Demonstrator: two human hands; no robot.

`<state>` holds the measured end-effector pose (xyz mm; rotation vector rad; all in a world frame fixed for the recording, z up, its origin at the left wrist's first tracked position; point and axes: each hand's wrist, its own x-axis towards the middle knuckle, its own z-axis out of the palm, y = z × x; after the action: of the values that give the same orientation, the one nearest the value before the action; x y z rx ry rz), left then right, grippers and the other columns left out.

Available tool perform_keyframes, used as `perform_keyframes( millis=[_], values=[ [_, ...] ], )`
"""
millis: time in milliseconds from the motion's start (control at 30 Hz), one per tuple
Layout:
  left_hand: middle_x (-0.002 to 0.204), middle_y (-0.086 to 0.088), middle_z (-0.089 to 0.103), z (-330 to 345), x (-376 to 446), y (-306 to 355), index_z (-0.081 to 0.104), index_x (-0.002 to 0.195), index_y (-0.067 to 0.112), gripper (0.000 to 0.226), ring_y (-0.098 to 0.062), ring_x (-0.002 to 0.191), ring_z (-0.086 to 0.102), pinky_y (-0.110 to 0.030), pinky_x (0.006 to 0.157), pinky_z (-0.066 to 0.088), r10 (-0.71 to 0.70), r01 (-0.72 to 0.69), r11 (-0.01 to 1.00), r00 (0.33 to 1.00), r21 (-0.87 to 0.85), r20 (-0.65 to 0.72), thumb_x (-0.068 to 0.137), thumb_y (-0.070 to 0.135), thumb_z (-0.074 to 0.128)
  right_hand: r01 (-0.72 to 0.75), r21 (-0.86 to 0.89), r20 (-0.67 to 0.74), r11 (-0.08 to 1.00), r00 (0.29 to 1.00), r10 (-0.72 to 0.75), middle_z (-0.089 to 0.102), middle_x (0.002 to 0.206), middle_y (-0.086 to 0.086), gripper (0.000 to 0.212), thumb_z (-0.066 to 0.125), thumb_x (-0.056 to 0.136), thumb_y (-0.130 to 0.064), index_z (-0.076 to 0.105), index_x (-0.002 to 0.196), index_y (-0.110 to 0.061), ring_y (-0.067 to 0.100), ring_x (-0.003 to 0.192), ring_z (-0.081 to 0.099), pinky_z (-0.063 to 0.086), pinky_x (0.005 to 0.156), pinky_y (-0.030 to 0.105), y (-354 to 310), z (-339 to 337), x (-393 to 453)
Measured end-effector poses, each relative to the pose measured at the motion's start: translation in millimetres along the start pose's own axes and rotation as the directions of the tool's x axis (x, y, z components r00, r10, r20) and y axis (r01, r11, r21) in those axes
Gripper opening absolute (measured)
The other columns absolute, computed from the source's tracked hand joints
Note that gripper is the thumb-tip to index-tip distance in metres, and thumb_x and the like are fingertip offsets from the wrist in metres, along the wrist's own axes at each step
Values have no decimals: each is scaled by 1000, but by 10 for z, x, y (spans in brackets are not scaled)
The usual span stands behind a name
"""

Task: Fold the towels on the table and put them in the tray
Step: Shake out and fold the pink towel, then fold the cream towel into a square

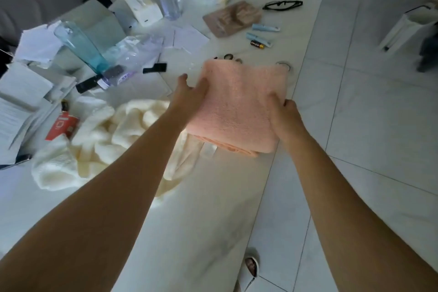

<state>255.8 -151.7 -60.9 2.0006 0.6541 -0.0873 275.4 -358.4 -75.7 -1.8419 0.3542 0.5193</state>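
Pink towel folded, lifted over counter. Left hand and right hand clamp opposite edges, probably keeping folds together. Cream towel crumpled left of pink towel. Tray not visible.

The pink towel is folded into a thick, roughly square pad with several layers stacked at its near edge. It is held between both hands above the white table, tilted so its far edge stands higher than the near one, close to the table's right-hand side. Its nap looks soft and fluffy. To its left lies the cream towel, unfolded and bunched into loose ridges and rolls, spread across the tabletop; one flatter corner of it runs under the pink towel's near edge, though whether the two actually touch is hard to tell from this angle.
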Motion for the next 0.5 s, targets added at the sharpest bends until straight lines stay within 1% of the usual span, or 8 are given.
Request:
perform_keyframes(
  millis=[67, 133, 200, 233, 300, 333, 400, 500],
  values=[
    [168, -13, 8, 190, -57, -218, 6, 160, 20, 75, -35, 152, 16, -51, 119, 21, 139, -131, 919, 990, 371, 5, 101, 48, 42, 6, -261, -109, 965, 993, -35, 22, 159, 17, 79, 44, 98, -47, 8, 158, -12, 39, 139, 33, 38, 104, 49, 68, 78, 160],
    [169, -12, 0, 304, -129, -428, 8, 161, 23, 68, -35, 154, 4, -54, 123, 14, 400, -373, 723, 912, 582, 88, 101, 48, 31, 142, -497, -181, 856, 948, -262, 4, 165, 17, 77, 43, 100, -35, 0, 158, -9, 38, 150, 13, 24, 116, 53, 160, 157, 116],
    [169, -8, 0, 379, -60, -490, 13, 160, 27, 66, -31, 155, 0, -52, 123, 8, 506, -471, 612, 850, 635, 144, 100, 53, 19, 281, -710, -143, 645, 840, -523, 0, 167, 17, 71, 40, 101, -27, 4, 158, -5, 36, 152, 4, 13, 121, 51, 217, 268, 68],
    [169, -5, -1, 411, 1, -450, 16, 160, 28, 66, -28, 155, -1, -51, 121, 4, 510, -479, 603, 847, 638, 153, 100, 55, 16, 326, -760, -97, 563, 799, -594, 0, 167, 16, 68, 37, 101, -26, 6, 158, -4, 35, 153, 1, 10, 121, 51, 195, 317, 72],
    [169, -2, 1, 483, 136, -362, 18, 159, 30, 67, -23, 155, -4, -49, 121, 0, 501, -490, 583, 845, 648, 188, 98, 58, 15, 375, -808, 14, 454, 783, -622, -1, 167, 14, 66, 32, 102, -28, 7, 158, -5, 32, 154, -2, 8, 122, 51, 82, 384, 150],
    [169, -1, 1, 507, 202, -346, 16, 159, 31, 67, -21, 155, -5, -48, 122, 0, 499, -507, 570, 839, 646, 218, 97, 59, 16, 390, -814, 64, 430, 796, -602, -1, 167, 13, 65, 29, 102, -30, 7, 158, -5, 30, 154, -4, 9, 124, 51, 45, 397, 224],
    [169, 5, -2, 520, 354, -374, 8, 159, 37, 65, -16, 154, -9, -49, 124, 1, 472, -546, 576, 830, 609, 297, 99, 59, 18, 392, -785, 110, 479, 850, -516, -5, 168, 11, 65, 24, 104, -31, 1, 158, -5, 27, 154, -8, 11, 123, 50, 77, 394, 408],
    [167, 10, -14, 572, 543, -503, -5, 157, 44, 66, -14, 153, -17, -53, 124, -1, 424, -559, 569, 828, 603, 367, 98, 64, 16, 350, -744, 69, 569, 888, -455, -9, 168, 8, 67, 22, 104, -34, -7, 158, -6, 25, 153, -11, 17, 122, 49, 291, 429, 557]
  ],
)
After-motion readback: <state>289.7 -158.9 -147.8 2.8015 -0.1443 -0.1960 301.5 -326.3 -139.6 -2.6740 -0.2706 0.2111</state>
